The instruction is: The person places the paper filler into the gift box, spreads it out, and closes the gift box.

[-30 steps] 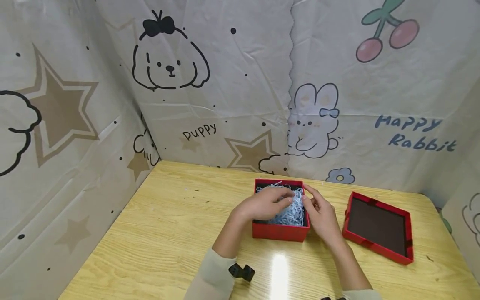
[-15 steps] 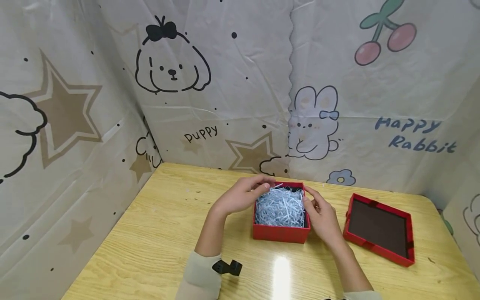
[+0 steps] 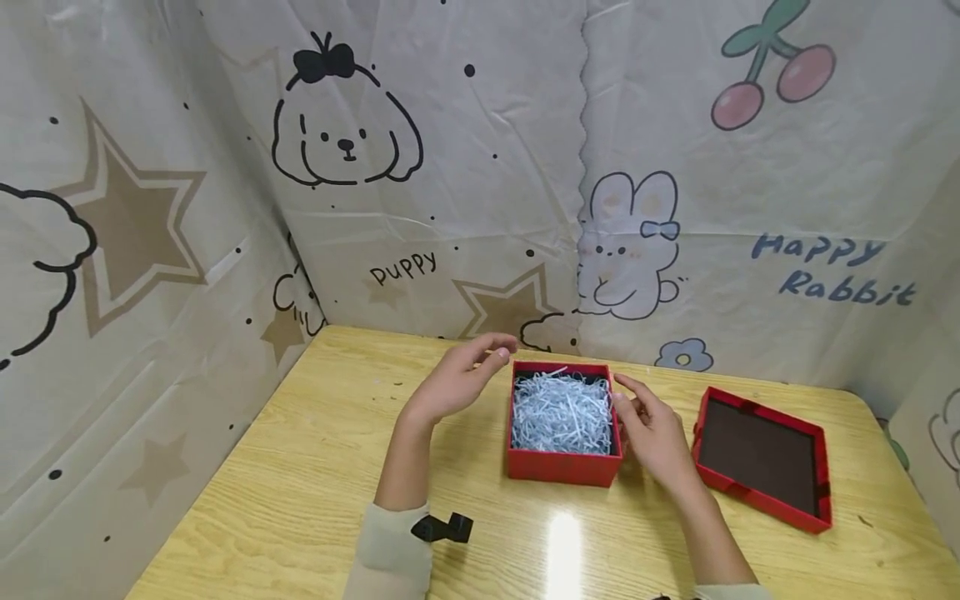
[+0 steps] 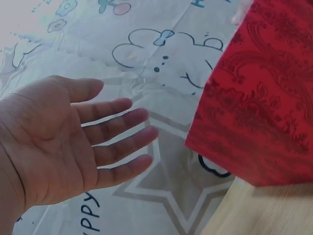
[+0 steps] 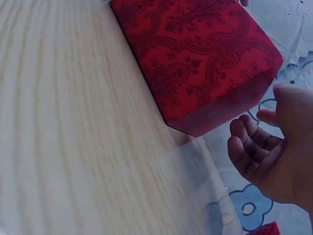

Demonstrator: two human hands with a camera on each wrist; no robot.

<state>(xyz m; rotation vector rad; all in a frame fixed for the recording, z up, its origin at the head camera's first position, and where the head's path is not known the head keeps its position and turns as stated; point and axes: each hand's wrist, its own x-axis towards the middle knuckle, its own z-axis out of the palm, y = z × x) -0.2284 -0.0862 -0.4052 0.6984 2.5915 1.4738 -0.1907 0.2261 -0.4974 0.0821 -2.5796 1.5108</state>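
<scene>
A red box point(image 3: 562, 468) with a dark damask pattern stands upright on the table, its top uncovered. Pale blue shredded paper point(image 3: 561, 412) fills it nearly to the rim. To the box's left, my left hand point(image 3: 457, 379) is raised with its fingers extended and holds nothing. The left wrist view shows that palm point(image 4: 54, 142) bare, apart from the red box wall point(image 4: 264, 98). Beside the box's right wall is my right hand point(image 3: 656, 429), its fingers loosely bent. In the right wrist view a narrow gap separates this hand point(image 5: 274, 152) from the box point(image 5: 195, 58).
The matching red lid point(image 3: 757, 454) lies to the right, its dark inside facing up. Beneath everything is a light wooden table point(image 3: 330, 467). A printed cloth point(image 3: 495, 200) hangs behind the table's far edge and along both sides.
My left hand has lifted off the shredded paper and moved left, clear of the box. My right hand has come slightly away from the right wall. Box and lid stay put.
</scene>
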